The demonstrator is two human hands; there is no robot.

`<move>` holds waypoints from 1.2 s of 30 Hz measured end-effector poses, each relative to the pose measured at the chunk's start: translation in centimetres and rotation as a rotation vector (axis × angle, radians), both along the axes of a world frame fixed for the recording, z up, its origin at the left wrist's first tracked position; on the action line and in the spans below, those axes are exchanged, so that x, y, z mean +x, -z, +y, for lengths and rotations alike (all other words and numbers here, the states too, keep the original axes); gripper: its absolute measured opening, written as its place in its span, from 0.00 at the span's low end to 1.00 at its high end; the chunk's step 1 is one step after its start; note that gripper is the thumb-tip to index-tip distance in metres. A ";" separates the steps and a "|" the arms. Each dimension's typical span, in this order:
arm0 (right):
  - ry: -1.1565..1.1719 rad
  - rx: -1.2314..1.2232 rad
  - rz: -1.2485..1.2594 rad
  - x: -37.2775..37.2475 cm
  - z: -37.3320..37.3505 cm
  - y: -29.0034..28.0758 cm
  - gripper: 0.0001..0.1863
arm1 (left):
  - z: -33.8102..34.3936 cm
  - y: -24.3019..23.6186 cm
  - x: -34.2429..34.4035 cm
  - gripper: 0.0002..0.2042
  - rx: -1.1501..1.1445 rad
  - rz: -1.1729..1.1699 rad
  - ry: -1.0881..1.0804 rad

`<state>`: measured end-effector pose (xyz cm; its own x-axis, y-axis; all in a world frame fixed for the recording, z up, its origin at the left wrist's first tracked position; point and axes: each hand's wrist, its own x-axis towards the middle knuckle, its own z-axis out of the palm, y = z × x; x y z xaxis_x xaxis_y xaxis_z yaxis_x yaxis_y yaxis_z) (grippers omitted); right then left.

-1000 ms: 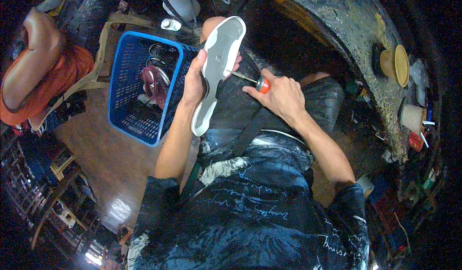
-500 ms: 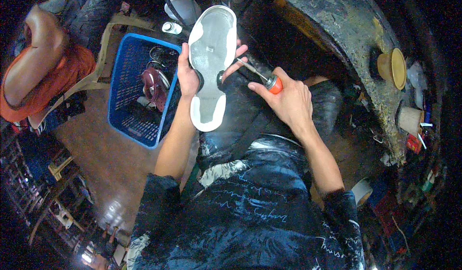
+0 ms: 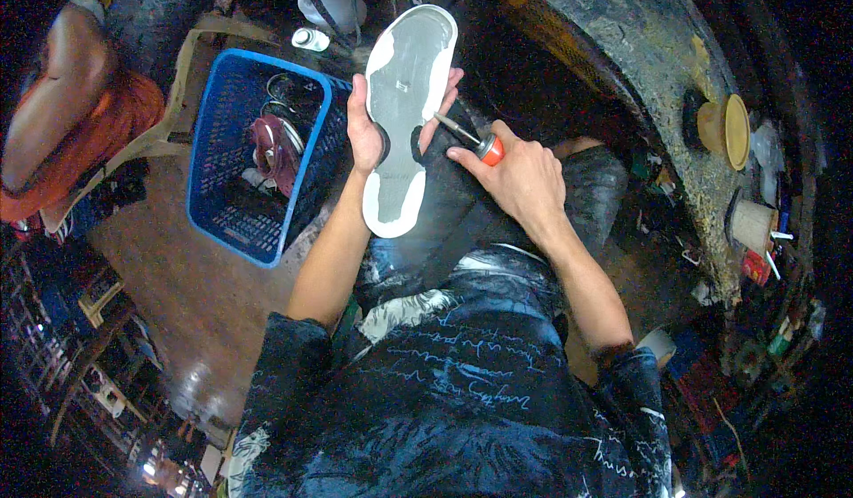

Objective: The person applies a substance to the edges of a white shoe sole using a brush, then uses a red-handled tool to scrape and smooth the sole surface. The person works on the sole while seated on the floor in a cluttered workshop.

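A grey shoe sole with a white, uneven border rests in my left hand, toe end pointing away from me. The thumb shows along its left side and the fingers curl round from beneath on the right; dark pieces sit at both sides of its narrow waist. In my right hand is a slim, pointed tool with a rounded orange-red handle, gripped between thumb and fingers. Its tip lies at the right edge of the sole; whether it touches I cannot tell.
To the left stands a blue plastic basket holding a maroon shoe and other items. Beyond it are a white bottle and a whitish container. A worn bench curves along the right with a yellowish tub. Another person is far left.
The sole has moved slightly right and tilted, its toe end leaning right. My right hand has shifted a little left, bringing the tool's tip to the sole's edge.
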<state>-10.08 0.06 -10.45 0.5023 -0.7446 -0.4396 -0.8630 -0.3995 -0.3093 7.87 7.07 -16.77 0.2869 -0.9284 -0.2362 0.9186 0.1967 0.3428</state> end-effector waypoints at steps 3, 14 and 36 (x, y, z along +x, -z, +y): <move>0.009 0.032 -0.042 -0.1 0.8 0.5 0.42 | 0.0 0.2 -0.1 0.54 -0.005 0.049 -0.048; 0.049 0.097 -0.071 0.0 1.9 1.0 0.39 | 0.0 0.5 -0.1 0.55 -0.037 0.172 -0.050; -0.385 0.020 -0.144 -1.0 -1.9 2.3 0.33 | 0.2 0.5 0.1 0.55 -0.047 0.231 0.036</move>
